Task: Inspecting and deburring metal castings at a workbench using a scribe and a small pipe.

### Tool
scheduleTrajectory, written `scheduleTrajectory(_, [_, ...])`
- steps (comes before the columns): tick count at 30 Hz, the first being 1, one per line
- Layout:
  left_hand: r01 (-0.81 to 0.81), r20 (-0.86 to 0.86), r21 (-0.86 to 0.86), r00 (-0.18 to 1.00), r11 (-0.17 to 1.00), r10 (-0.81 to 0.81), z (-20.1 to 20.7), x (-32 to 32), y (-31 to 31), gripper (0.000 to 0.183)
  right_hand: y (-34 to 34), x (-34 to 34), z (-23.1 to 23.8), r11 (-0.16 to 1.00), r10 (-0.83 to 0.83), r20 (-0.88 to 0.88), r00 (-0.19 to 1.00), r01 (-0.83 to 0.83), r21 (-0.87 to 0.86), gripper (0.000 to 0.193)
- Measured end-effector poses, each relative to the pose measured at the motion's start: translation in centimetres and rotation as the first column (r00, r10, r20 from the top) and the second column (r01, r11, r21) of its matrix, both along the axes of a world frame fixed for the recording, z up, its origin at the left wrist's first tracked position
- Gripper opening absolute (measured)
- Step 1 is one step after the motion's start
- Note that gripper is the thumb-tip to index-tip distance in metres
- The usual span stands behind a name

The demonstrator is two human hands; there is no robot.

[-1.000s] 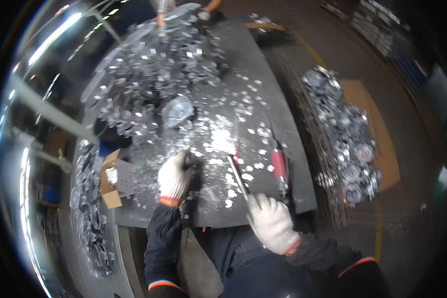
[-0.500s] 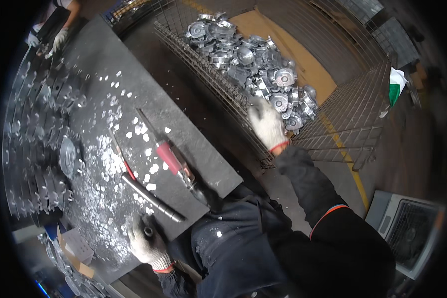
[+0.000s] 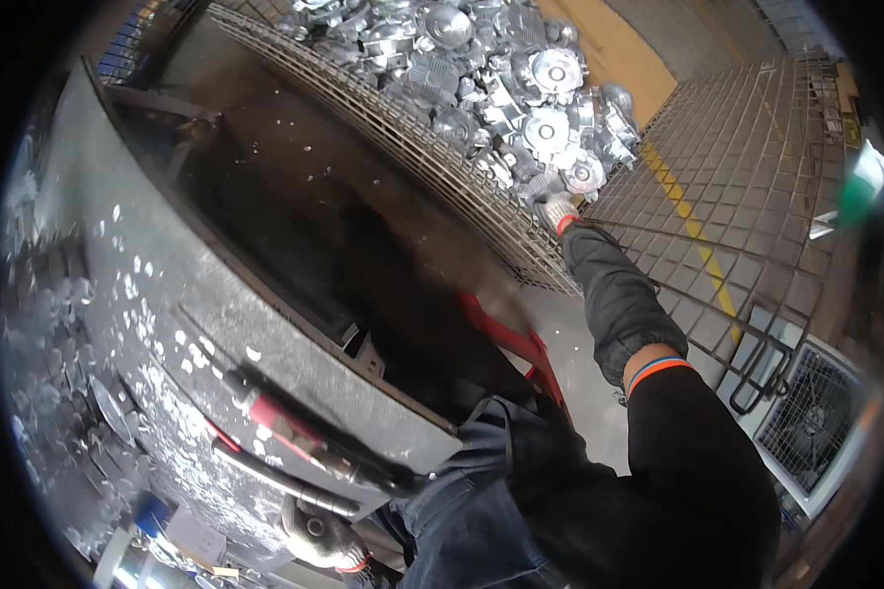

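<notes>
My right hand [image 3: 557, 208], in a white knit glove with a red cuff, reaches over the near wall of a wire basket [image 3: 403, 126]. It touches the lower end of a heap of shiny metal castings [image 3: 552, 133]. Its fingers are hidden among them, so I cannot tell whether they grip one. At the near end of the dark metal table [image 3: 309, 348], my gloved left hand [image 3: 324, 543] is closed around a dark thing with a round, ring-like end. Just above that hand lie a dark tube-shaped tool [image 3: 290, 481] and a tool with a red grip [image 3: 283, 420].
Pale metal flakes [image 3: 182, 417] litter the table. Stacked castings [image 3: 54, 324] stand along its left side, blurred. A brown board [image 3: 629, 44] lies inside the basket. A red frame [image 3: 511, 339] is under the table's right edge; a grey boxed fan [image 3: 805, 437] stands lower right.
The view has swung right, so table and tools sit lower and further left. My right arm has stretched further, its hand now at the castings' lower end. My left hand stays by the table's near end.
</notes>
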State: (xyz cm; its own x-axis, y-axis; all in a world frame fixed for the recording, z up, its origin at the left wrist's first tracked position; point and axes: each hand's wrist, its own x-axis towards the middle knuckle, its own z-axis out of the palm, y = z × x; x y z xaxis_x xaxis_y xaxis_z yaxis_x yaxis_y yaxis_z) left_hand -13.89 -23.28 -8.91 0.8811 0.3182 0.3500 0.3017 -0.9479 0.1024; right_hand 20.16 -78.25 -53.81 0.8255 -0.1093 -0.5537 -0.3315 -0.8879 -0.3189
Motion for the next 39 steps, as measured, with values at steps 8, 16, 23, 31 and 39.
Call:
scheduleTrajectory(8, [0.013,-0.012,-0.062,1.000,0.998,-0.014,0.6,-2.7,2.0,0.030,11.8,9.1,2.6,0.995,-0.084,-0.008,0.996,0.085,0.051,0.062])
scheduleTrajectory(16, [-0.076,-0.076,-0.144,0.995,0.987,0.066,0.8,-1.0,2.0,0.031,3.7,17.1,-6.7,0.985,0.140,0.527,0.838,-0.064,-0.161,0.026])
scheduleTrajectory(23, [-0.234,-0.356,-0.136,0.918,0.963,0.173,2.1,-1.2,0.7,0.037,6.3,17.6,-5.4,0.994,0.105,0.401,0.910,-0.103,-0.025,0.043])
scheduleTrajectory(31, [-0.088,-0.127,-0.067,0.989,0.994,0.079,3.2,2.2,0.2,0.023,13.9,12.8,8.2,0.975,-0.085,0.724,0.684,-0.093,0.202,0.031])
scheduleTrajectory(39, [-0.133,-0.052,-0.030,0.990,0.991,0.132,4.6,1.3,0.2,0.020,22.4,5.3,34.7,0.671,-0.552,0.351,0.756,0.154,0.725,0.036])
